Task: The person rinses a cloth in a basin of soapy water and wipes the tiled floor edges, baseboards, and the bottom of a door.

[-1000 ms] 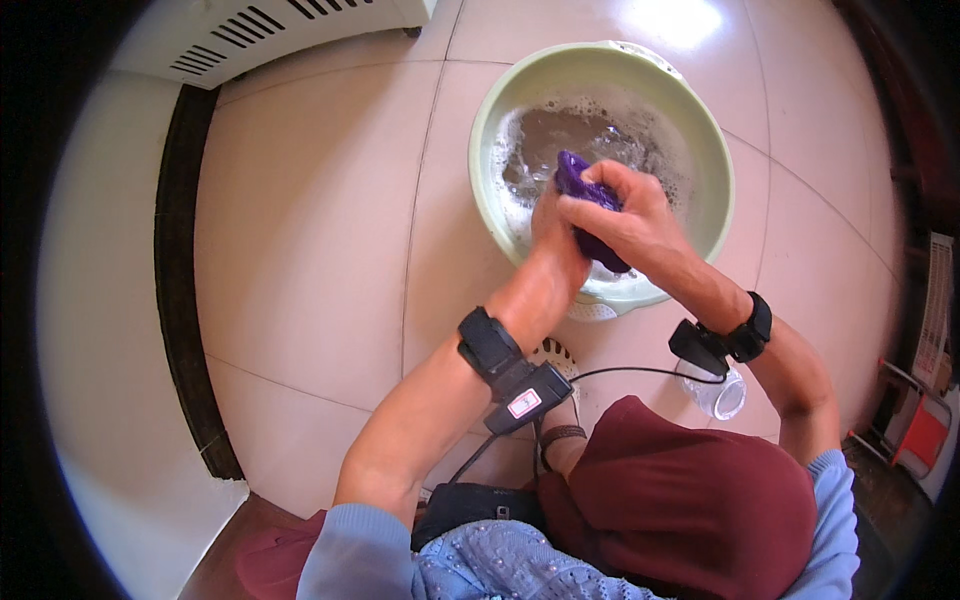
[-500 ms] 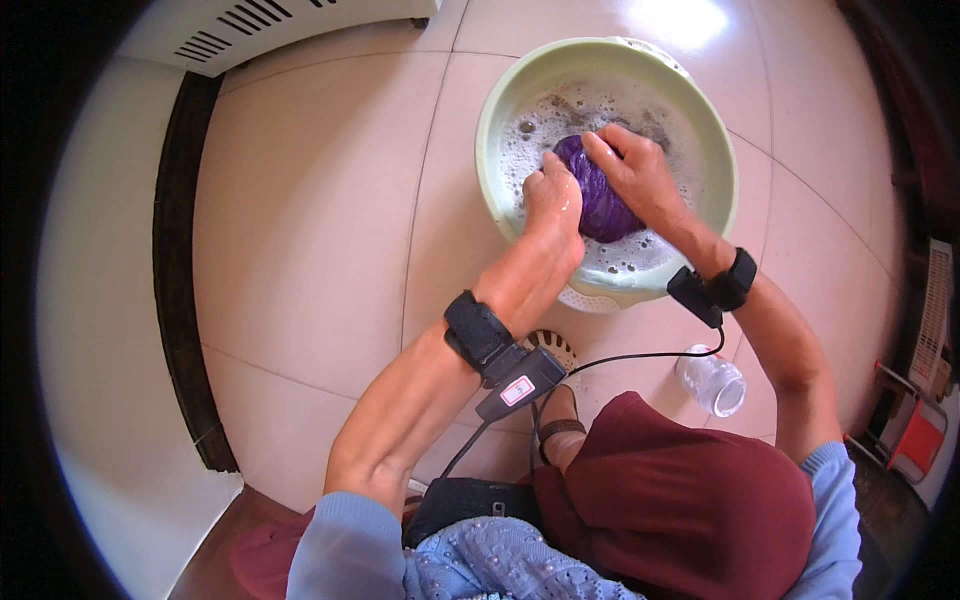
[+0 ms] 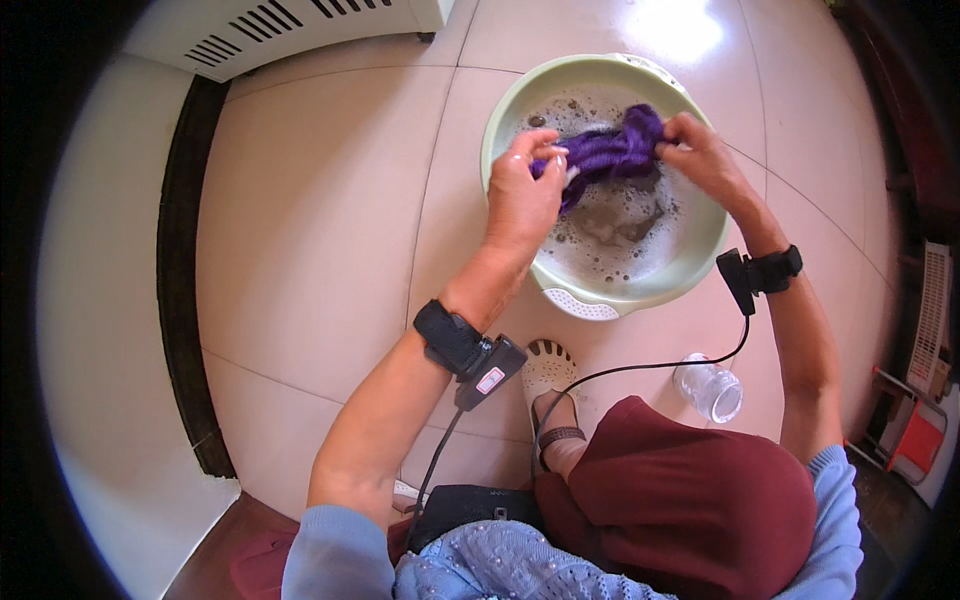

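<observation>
A wet purple cloth (image 3: 612,152) is stretched between my hands above the soapy, greyish water (image 3: 615,225) of a pale green basin (image 3: 708,255). My left hand (image 3: 524,192) has its thumb and fingers closed around the cloth's left end, and suds cling to the fingertips. At the bunched right end, my right hand (image 3: 703,160) pinches the fabric near the basin's right rim. Part of the cloth hangs down beside my left fingers. What kind of garment or textile it is cannot be made out.
On the tiled floor, a clear plastic jar (image 3: 710,388) lies tipped right of my sandalled foot (image 3: 548,372). A black cable (image 3: 640,366) runs between the wrist devices. A white slotted appliance (image 3: 290,35) stands at upper left, a red folding stool (image 3: 912,440) at far right.
The cloth was a compact bundle squeezed between my hands; now it is spread out sideways. My right hand has moved right, my left hand left. The basin sits slightly lower in view.
</observation>
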Tool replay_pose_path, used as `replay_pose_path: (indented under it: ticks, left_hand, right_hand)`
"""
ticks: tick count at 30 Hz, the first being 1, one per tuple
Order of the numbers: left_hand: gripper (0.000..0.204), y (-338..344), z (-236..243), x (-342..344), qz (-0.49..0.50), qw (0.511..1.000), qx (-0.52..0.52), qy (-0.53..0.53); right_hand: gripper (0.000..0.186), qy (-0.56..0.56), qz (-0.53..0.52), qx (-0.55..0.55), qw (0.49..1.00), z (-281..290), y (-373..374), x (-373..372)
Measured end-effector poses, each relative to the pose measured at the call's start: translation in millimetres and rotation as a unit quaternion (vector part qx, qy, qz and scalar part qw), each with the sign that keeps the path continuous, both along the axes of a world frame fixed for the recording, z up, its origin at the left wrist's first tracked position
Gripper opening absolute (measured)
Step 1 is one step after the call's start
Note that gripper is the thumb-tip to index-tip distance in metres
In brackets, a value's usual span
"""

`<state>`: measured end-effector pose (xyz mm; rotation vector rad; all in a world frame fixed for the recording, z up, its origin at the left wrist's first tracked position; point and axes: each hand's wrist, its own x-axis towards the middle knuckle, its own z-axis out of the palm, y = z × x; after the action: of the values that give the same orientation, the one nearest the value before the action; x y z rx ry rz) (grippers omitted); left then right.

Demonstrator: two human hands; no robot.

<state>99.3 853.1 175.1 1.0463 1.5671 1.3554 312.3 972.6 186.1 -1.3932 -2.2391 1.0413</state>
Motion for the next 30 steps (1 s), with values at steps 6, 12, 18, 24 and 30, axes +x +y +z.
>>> replay_pose_path:
  ticks: [6,12,18,24,30]
  left_hand:
    - [0.042,-9.0,-19.2,9.6,-0.116,0.96,-0.045,0.252]
    - [0.015,-22.6,-16.8,9.2,-0.211,0.882,0.029,0.421]
    - [0.013,-18.7,-14.0,5.7,-0.222,0.868,-0.012,0.444]
    - [0.023,-2.1,7.9,4.7,-0.057,0.953,0.054,0.294]
    - [0.04,2.1,31.8,14.8,-0.099,0.94,0.189,0.267]
  right_hand:
    - [0.047,-0.151,0.155,0.206,0.954,-4.6,-26.2,-28.8]
    - [0.04,-0.253,0.242,0.137,0.927,-9.5,-28.3,-36.8]
    - [0.021,-0.18,0.213,0.137,0.95,26.6,-22.2,-24.1]
    - [0.024,-0.08,0.174,0.337,0.922,66.5,-23.5,-15.9]
    - [0.015,0.04,0.199,0.361,0.91,91.3,-32.2,-40.3]
